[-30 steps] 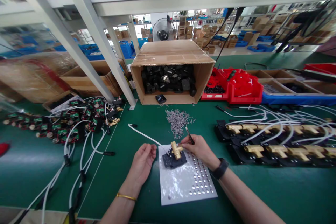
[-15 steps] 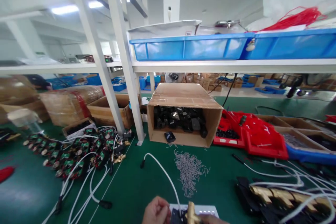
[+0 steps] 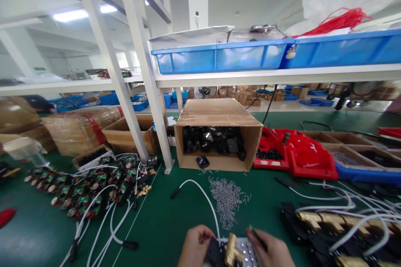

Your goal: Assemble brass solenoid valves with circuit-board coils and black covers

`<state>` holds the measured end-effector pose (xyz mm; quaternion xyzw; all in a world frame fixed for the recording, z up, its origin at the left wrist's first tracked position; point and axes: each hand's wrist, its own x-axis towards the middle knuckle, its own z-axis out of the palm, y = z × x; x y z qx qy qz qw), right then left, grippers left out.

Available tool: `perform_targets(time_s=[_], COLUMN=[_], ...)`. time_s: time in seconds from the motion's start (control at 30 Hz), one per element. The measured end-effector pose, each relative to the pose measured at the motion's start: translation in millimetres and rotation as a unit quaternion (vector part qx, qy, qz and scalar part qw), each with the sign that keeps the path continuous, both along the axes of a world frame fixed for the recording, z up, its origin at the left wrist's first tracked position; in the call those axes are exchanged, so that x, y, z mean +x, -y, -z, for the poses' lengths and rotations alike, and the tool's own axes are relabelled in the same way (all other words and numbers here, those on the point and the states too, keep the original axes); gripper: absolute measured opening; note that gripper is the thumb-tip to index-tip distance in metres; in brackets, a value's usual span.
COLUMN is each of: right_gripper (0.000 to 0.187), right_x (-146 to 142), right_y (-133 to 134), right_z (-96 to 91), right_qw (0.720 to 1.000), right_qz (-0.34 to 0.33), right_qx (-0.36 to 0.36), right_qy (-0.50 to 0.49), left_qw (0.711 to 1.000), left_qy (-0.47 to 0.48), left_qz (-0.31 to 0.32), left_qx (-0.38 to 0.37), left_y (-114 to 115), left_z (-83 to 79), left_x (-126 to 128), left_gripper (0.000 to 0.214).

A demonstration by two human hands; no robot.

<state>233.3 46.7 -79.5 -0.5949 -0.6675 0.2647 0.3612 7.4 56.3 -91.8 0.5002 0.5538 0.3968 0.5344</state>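
At the bottom centre, my left hand (image 3: 198, 245) pinches the side of a black housing (image 3: 215, 252). A brass tee fitting (image 3: 232, 251) is attached to the housing, and a white cable (image 3: 205, 195) with a black end rises from it and curves left. Under the housing lies a light metal plate (image 3: 249, 252) with rows of round studs or holes. To the right of the fitting, my right hand (image 3: 272, 249) is closed on a thin dark stick-like thing (image 3: 258, 238), whose kind I cannot make out. Ahead lies a pile of small grey screws or pins (image 3: 226, 200).
A cardboard box (image 3: 219, 112) of black parts lies on its side ahead. Red trays (image 3: 313, 169) stand right of it. Black units with brass tees (image 3: 336, 226) lie at right, wired circuit-board assemblies (image 3: 84, 183) at left. A white shelf post (image 3: 158, 133) rises left of centre.
My right hand has moved from behind the brass tee to its right and now shows a thin dark thing. My left hand stays at the housing. The view has shifted slightly.
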Motion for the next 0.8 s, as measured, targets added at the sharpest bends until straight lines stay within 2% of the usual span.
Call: perform_targets(time_s=[0.07, 0.13, 0.3, 0.47, 0.6, 0.8], right_gripper=[0.031, 0.028, 0.023, 0.021, 0.018, 0.015], right_x=[9.6, 18.2, 24.5, 19.0, 18.7, 13.0], right_y=[-16.1, -35.3, -77.5, -100.9, -107.8, -105.2], right_z=[-13.3, -21.9, -20.3, -20.4, -23.1, -25.9], right_qw=[0.996, 0.986, 0.961, 0.947, 0.941, 0.948], right_qz=[0.073, 0.116, 0.199, 0.208, 0.193, 0.173], right_qx=[-0.027, -0.049, -0.108, -0.154, -0.181, -0.169], right_qy=[0.054, 0.111, 0.157, 0.190, 0.208, 0.205], left_qw=[1.000, 0.999, 0.994, 0.990, 0.983, 0.984], left_qy=[-0.009, -0.015, -0.019, -0.018, -0.025, -0.048], left_qz=[0.019, 0.047, 0.105, 0.137, 0.174, 0.151], left_qx=[0.006, 0.009, 0.011, 0.025, 0.049, 0.087], left_y=[0.5, -0.3, -7.6, -13.0, -10.3, -3.9], left_z=[-5.7, -10.4, -16.4, -20.1, -24.3, -26.8], left_x=[-0.5, -2.6, -6.5, -5.7, -8.5, -9.4], left_gripper=[0.012, 0.014, 0.012, 0.011, 0.010, 0.011])
